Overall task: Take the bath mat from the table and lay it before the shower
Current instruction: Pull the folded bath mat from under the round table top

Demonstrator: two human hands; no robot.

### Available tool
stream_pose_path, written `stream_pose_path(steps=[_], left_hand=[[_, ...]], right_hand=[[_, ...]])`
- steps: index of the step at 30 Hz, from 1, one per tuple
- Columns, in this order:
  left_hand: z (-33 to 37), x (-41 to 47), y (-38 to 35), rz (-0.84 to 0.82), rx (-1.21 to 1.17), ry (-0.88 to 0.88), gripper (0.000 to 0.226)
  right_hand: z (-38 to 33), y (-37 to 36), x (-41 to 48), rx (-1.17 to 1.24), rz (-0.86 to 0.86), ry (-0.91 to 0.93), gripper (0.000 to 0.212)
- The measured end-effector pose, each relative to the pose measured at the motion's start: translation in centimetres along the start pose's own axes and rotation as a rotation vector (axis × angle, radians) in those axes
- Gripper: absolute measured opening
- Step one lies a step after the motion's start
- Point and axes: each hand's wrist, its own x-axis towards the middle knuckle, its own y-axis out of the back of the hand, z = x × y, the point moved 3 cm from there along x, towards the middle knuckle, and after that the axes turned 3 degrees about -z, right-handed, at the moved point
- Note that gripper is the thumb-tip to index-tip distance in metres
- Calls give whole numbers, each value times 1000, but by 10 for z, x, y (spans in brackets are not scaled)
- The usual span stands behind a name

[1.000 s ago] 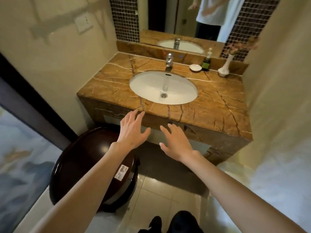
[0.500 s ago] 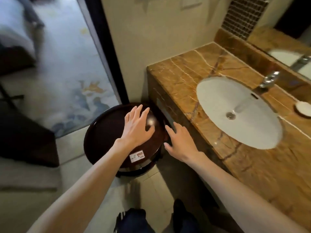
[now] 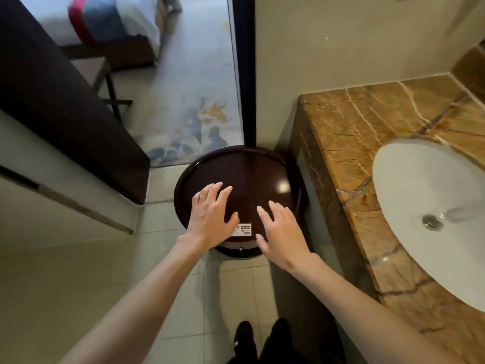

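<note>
Both hands reach forward over a round, dark brown surface (image 3: 249,177) at the centre of the frame, a low glossy table with a raised rim standing on the tiled floor (image 3: 105,279). The left hand (image 3: 210,219) lies over its lower left part, fingers spread and flat; its grip is open and has hold of nothing. The right hand (image 3: 282,229) is just beside it to the right, over the table's near edge, fingers likewise spread, its grip open and bare. Whether either palm touches the top I cannot tell. Between the two hands a small white label (image 3: 242,229) sits on the table top. The bath mat does not show anywhere in this view; the dark top carries only the label. At the right of the frame runs a brown veined marble counter (image 3: 367,132) with a white oval sink (image 3: 420,193) set into it. In the upper centre a dark door frame (image 3: 246,69) opens onto a patterned carpet (image 3: 194,122).
</note>
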Motion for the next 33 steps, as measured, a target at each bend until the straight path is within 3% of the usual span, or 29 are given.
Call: stream_pose_path(steps=[17,26,33], left_hand=[[-66,-5,-108,-45,26,-81,66],[-93,8,-237,-120,107,-145,65],[-114,26,-315,-58,100,-123,60]], right_hand=[[-4,-99,25,-48,-47,11,65],[24,-213,31,12,28,69,61],[39,-305,27,40,-16,109,51]])
